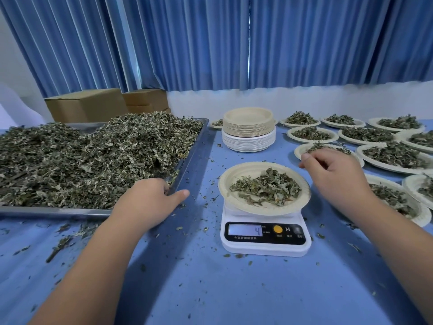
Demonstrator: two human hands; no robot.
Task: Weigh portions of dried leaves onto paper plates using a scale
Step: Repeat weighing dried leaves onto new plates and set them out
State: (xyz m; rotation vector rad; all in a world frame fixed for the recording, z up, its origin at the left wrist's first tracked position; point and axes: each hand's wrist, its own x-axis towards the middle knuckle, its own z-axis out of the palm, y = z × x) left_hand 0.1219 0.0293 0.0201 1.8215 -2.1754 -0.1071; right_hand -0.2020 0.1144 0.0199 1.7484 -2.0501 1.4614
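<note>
Crumbly grey-green dried leaves (93, 160), heaped in the steel tray (46, 211), are light and brittle: scoop gently. Your left hand (150, 200) curls into them, grasp hidden; your right hand (335, 172) hovers loosely curled, seemingly empty, beside the white paper plate (304, 195).

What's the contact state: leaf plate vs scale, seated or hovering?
Touching. The head view shows the paper plate sitting directly on the scale, its rim overhanging the platform, and the display reads 4.

The scale (265, 233) display reads "4"; an "M" marks a button beside it.
</note>
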